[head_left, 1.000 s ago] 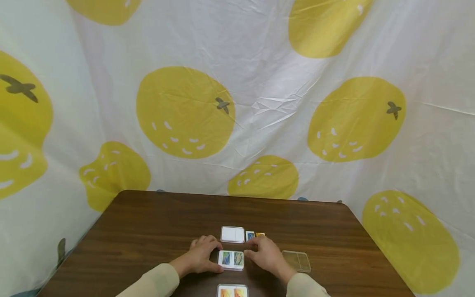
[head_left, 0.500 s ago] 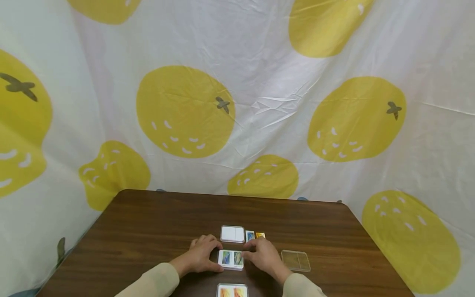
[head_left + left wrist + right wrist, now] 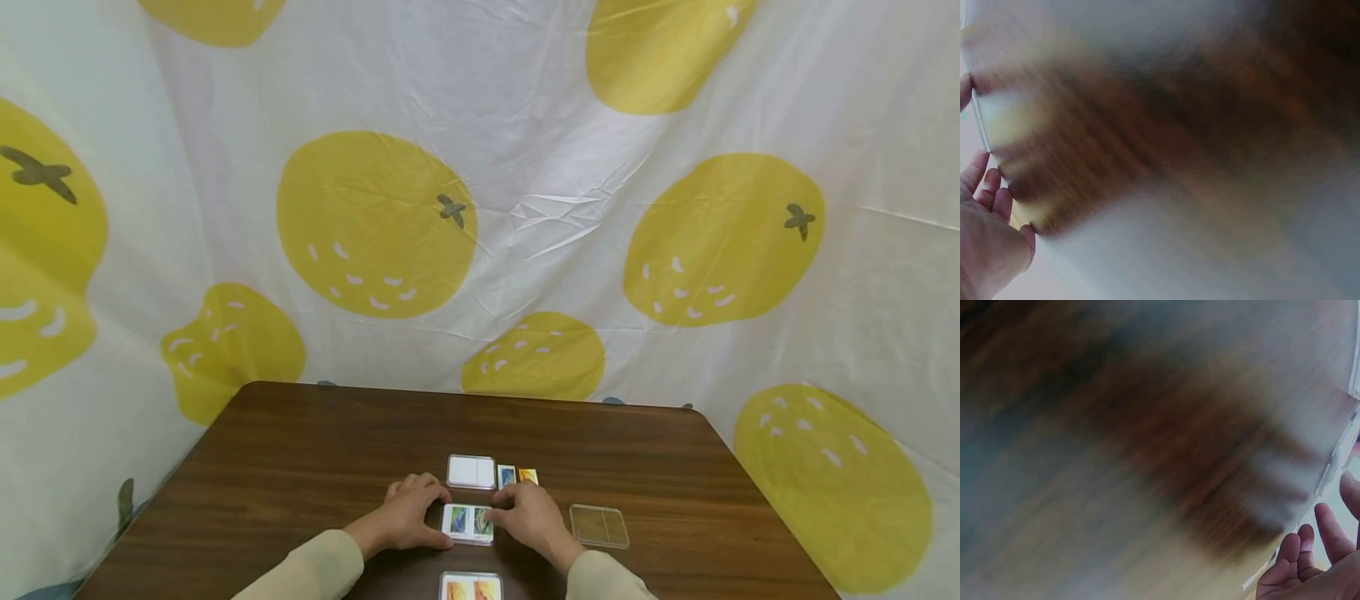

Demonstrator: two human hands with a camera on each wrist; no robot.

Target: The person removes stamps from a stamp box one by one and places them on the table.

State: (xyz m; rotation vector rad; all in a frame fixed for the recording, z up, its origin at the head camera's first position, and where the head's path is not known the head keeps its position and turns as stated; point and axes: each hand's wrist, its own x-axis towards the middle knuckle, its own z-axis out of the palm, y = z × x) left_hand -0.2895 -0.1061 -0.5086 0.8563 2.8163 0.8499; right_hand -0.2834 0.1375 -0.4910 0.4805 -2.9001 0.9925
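Note:
A small clear plastic case with a white insert (image 3: 468, 533) lies on the table, two stamp-like pictures side by side in it. My left hand (image 3: 408, 517) holds the case by its left end, index finger at the far corner and thumb at the near one. In the left wrist view, the left hand (image 3: 988, 219) shows at the left border against the case's edge. My right hand (image 3: 534, 518) is at the case's right end, its thumb on the right-hand picture (image 3: 482, 523). In the right wrist view, the right hand's (image 3: 1316, 556) thumb and index finger stand apart.
Behind the case lies another case with a blank white insert (image 3: 471, 472). Beside it are a blue stamp-like piece (image 3: 507, 476) and an orange one (image 3: 528, 476). A clear lid (image 3: 600, 526) lies to the right. Nearest me is a case with orange pictures (image 3: 471, 588).
My right hand has shifted slightly left, its thumb moving from the case's right edge onto the right-hand picture. The left hand has stayed in place.

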